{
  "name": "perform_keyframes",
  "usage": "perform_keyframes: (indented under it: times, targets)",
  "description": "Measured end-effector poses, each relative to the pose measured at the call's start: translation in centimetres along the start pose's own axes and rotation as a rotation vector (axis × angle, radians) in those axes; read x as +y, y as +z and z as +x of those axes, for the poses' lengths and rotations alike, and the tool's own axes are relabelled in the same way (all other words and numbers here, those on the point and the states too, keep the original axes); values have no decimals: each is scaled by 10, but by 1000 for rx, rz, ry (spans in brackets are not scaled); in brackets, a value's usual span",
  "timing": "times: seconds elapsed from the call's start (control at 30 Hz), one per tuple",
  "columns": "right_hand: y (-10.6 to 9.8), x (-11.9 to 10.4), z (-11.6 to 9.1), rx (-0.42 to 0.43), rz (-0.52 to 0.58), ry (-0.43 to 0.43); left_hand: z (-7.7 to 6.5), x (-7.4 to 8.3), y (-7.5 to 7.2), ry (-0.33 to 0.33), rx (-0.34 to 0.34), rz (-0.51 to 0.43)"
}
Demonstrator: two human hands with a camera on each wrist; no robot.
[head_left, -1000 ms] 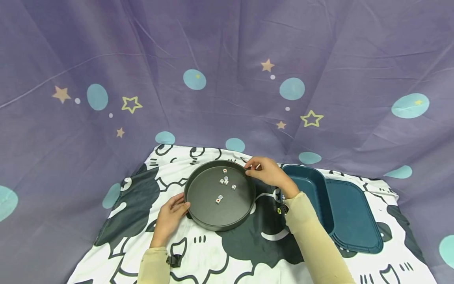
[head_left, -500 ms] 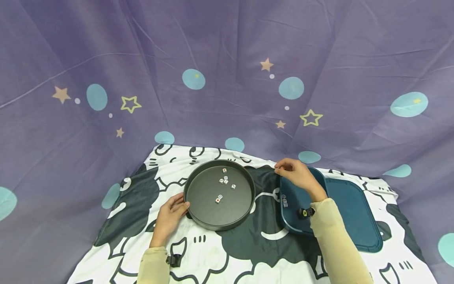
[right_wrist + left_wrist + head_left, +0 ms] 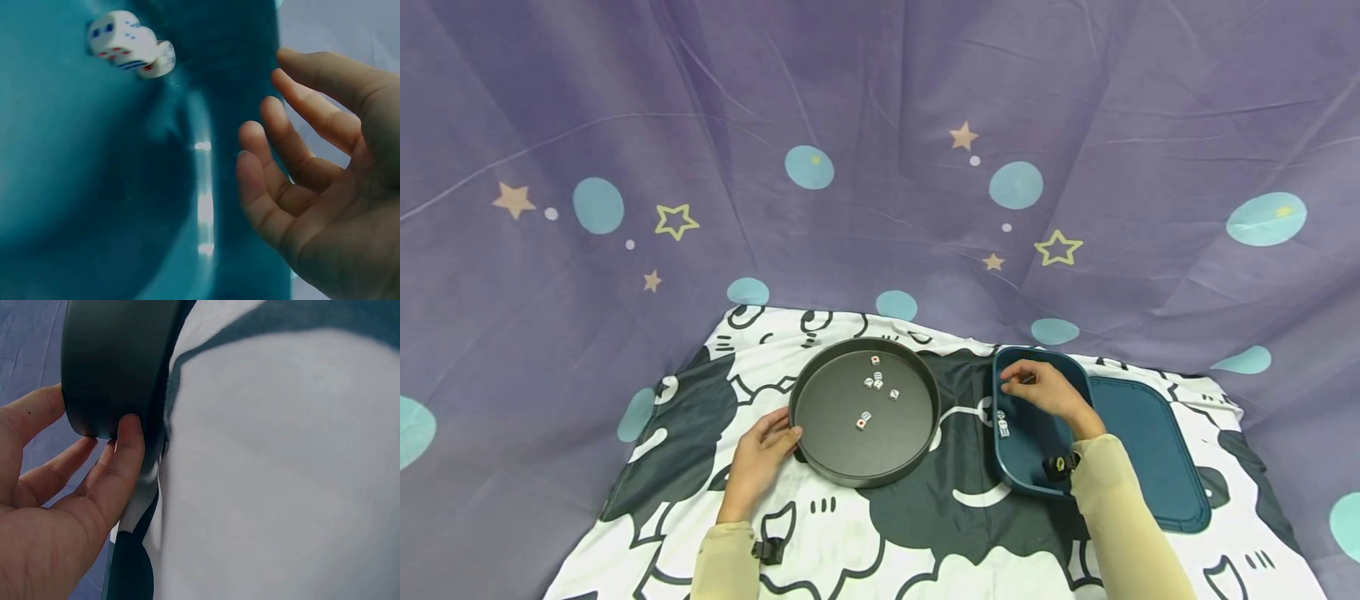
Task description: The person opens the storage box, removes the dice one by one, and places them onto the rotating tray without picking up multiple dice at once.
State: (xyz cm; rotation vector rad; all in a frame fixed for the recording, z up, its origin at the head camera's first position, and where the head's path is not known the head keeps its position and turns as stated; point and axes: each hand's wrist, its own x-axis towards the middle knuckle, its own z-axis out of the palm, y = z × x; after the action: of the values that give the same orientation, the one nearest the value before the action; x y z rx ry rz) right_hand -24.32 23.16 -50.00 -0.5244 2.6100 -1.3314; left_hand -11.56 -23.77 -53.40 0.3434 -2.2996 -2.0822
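Note:
A dark round pan [image 3: 842,454] lies on the cloth, with several white dice [image 3: 877,385] scattered inside it. My left hand [image 3: 757,473] holds the pan's left edge; in the left wrist view its thumb and fingertips [image 3: 130,428] touch the pan's side. Over the left part of a deep blue bin [image 3: 1033,454] hovers my right hand [image 3: 1047,395], fingers loosely bent, nothing between them. A small row of dice [image 3: 1003,427] lies on the bin's floor along its left wall, just below the right fingertips. The right wrist view shows these dice [image 3: 115,36] close up, apart from the hand.
A flat blue lid or tray [image 3: 1153,458] lies to the right of the bin, partly behind the right forearm. A black-and-white patterned cloth [image 3: 820,542] covers the table. A purple curtain [image 3: 880,217] hangs behind it.
My right hand has moved right from the pan's far right rim to above the blue bin, then lowered a little. The left hand, the pan and its dice have stayed in place.

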Motion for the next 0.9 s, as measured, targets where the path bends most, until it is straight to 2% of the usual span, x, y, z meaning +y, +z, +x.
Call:
perform_keyframes:
  times: [0.43, 0.6, 0.9]
  targets:
    - [7, 22, -2, -130, 77, -18, 0, -1, 0, 3, -3, -4]
    - [7, 28, -1, -212, 63, -46, -1, 0, -1, 8, -12, -10]
    - [8, 30, 2, -284, 52, -74, 0, -1, 0, 0, -7, -14]
